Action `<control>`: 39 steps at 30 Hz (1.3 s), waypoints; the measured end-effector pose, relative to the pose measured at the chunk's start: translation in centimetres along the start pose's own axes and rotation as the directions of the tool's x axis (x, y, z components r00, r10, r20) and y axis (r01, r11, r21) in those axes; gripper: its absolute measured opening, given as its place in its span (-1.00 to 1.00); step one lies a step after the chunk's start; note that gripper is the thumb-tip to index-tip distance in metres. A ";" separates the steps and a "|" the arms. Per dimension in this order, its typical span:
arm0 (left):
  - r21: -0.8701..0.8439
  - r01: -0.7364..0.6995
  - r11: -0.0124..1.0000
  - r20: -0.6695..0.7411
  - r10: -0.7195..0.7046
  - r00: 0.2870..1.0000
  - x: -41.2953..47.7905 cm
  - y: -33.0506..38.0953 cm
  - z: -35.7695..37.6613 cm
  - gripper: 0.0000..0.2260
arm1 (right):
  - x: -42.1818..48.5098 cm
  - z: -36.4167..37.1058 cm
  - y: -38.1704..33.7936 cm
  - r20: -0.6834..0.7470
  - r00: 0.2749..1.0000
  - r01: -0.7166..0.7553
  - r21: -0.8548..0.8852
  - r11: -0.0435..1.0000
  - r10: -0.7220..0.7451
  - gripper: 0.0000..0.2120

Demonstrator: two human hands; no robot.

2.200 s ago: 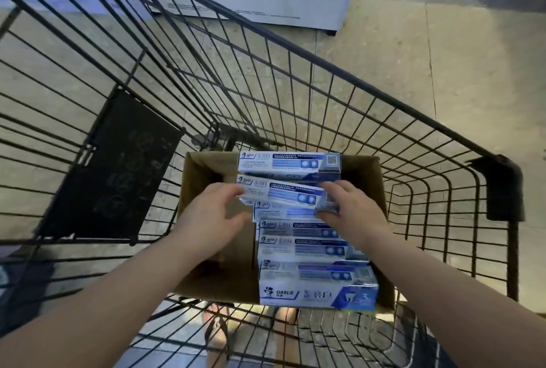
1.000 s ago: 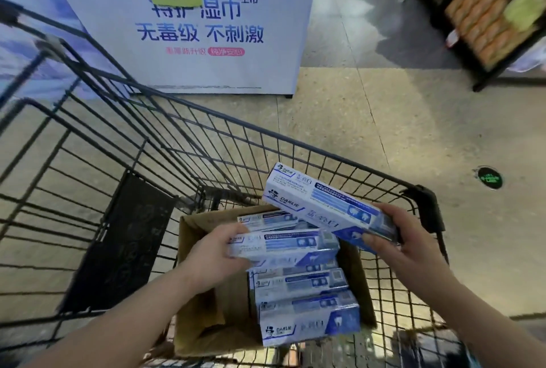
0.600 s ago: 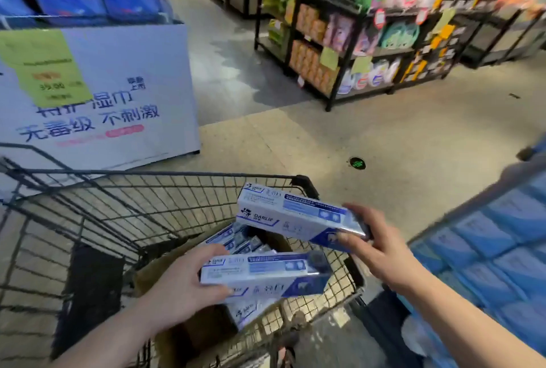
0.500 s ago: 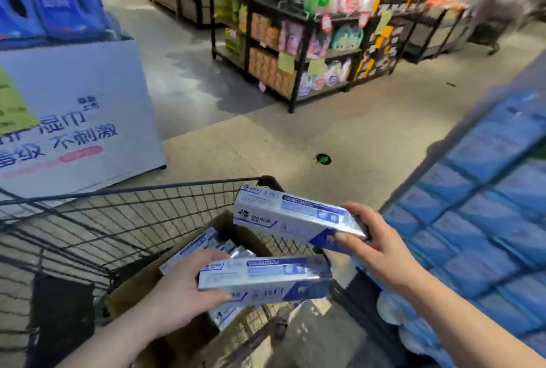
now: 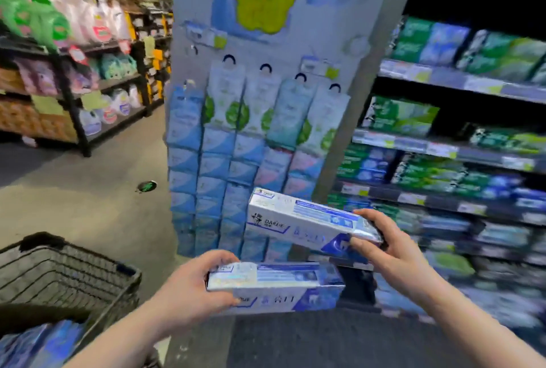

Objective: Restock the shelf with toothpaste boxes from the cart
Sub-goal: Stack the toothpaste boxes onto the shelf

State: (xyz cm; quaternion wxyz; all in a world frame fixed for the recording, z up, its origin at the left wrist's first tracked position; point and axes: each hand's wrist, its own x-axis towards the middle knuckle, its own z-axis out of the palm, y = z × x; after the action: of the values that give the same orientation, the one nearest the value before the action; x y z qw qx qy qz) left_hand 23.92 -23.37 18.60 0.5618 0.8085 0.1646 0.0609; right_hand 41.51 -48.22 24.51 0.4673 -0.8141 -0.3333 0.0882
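Item: toothpaste boxes, two in hand, between cart and shelf.

- Upper box (image 5: pixel 304 220): right hand (image 5: pixel 393 249) grasps its right end, fingers over the top and thumb underneath. Long axis runs about 10 to 4 o'clock, printed face towards the camera.
- Lower box (image 5: pixel 274 285): left hand (image 5: pixel 189 288) grasps its left end. Long axis runs close to 9 to 3 o'clock. It sits just below the upper box; contact between them cannot be told.
- Shelf (image 5: pixel 410 198): at 2 to 3 o'clock from the hands, several tiers of green and blue cartons. The right hand is the nearer, so the upper box looks first to go in. The boxes' long axes point roughly at the shelf front. The shelf is blurred, and no free slot can be made out.
- Cart (image 5: pixel 74 273): at 8 o'clock, well apart from the shelf, with more boxes (image 5: pixel 38 341) inside.
- End panel (image 5: pixel 325 28): at 12 o'clock, hung with packs (image 5: pixel 260 107), near the upper box's left end. Swinging wide could clip it.
- Floor (image 5: pixel 88 205): smooth, open aisle at 10 o'clock.
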 end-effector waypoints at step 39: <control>0.031 -0.279 0.960 0.546 0.218 0.809 39.5 34.5 62.5 -0.59 | -3.6 -63.9 34.8 -0.627 0.740 -0.390 -0.108 0.914 0.242 -0.71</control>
State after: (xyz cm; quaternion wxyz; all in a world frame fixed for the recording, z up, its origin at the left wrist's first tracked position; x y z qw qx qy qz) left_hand 85.53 -76.51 24.62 0.5272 0.8370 -0.1034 -0.1040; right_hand 83.85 -107.14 30.39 0.4279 -0.8930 -0.0316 -0.1359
